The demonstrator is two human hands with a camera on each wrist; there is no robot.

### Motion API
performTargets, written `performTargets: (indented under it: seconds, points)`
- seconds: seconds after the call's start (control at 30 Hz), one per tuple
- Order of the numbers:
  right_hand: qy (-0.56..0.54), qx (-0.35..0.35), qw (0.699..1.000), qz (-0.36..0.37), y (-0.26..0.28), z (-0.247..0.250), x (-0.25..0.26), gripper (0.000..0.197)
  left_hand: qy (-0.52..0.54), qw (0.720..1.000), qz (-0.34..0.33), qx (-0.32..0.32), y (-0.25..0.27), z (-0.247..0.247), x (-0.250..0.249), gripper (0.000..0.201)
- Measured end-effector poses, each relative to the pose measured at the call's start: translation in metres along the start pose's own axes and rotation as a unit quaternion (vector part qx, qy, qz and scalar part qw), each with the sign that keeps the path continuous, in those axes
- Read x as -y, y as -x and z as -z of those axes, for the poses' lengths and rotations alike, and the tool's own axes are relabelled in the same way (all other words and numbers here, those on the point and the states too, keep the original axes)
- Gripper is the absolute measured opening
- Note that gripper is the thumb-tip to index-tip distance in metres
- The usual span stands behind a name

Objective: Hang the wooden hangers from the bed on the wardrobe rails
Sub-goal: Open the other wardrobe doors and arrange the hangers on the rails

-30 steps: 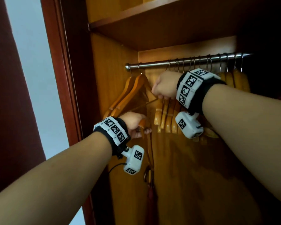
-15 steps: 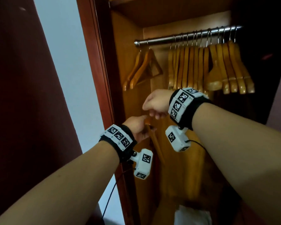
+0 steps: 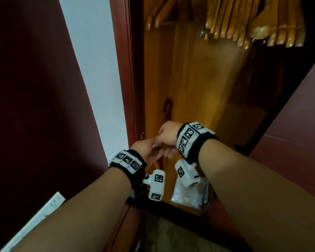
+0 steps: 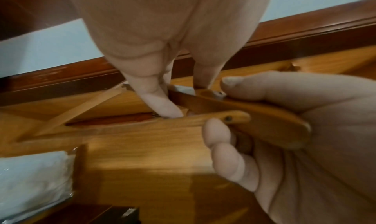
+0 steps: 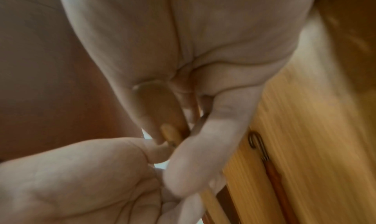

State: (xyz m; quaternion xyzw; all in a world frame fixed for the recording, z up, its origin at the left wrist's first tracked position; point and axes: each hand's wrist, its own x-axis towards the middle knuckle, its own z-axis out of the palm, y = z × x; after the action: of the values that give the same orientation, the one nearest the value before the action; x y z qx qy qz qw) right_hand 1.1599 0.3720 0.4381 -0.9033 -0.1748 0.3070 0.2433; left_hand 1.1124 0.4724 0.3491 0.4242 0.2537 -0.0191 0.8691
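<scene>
Between your two sets of fingers, low in the open wardrobe (image 3: 198,73): wooden hangers (image 4: 244,115), honey-coloured, varnished, rounded arm ends, one with a small dark screw near its tip. In the left wrist view I count two arm ends stacked in your palm, plus a thin crossbar running off to the left beyond your fingertips. Could be two hangers or parts of more; the view is too tight to be sure.

Your left hand (image 3: 147,150): palm up, thumb pressed over the top of the arm ends, the other fingers curled under them, a firm wrap.

Your right hand (image 3: 168,136): comes down from above, touching the left. Its thumb and forefinger pinch the hanger wood just ahead of your left thumb tip. The right wrist view is blurred but shows a wooden tip and a thin metal piece caught between those fingertips.

Well above your fingers: hung hangers (image 3: 253,24), same wood. Two sit apart on the left, and a tight pack on the right is roughly ten, with overlapping ends that blur the count.

Just beyond your fingers, a red-handled rod with a metal hook (image 5: 262,148) hangs on the wardrobe's side panel. Below your wrists, one clear plastic bag (image 3: 189,195) lies on the wardrobe floor.
</scene>
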Motion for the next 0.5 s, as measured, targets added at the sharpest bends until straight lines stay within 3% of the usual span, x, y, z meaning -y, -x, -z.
performTargets:
  seconds: [0.17, 0.27, 0.4, 0.5]
  points:
    - [-0.02, -0.072, 0.997, -0.02, -0.012, -0.022, -0.039, 0.021, 0.036, 0.998, 0.034, -0.041, -0.012, 0.012, 0.039, 0.028]
    - [-0.108, -0.139, 0.984, -0.003, -0.014, -0.032, -0.068, 0.014, 0.022, 0.995, 0.049, -0.086, -0.02, 0.017, 0.056, 0.024]
    - [-0.199, -0.181, 0.963, 0.015, -0.013, -0.029, -0.104, 0.019, 0.038, 0.98, 0.053, -0.186, -0.025, 0.038, 0.078, 0.021]
    - [-0.281, -0.199, 0.939, 0.009, -0.018, -0.019, -0.126, 0.033, 0.023, 0.975, 0.043, -0.216, -0.024, 0.053, 0.086, 0.012]
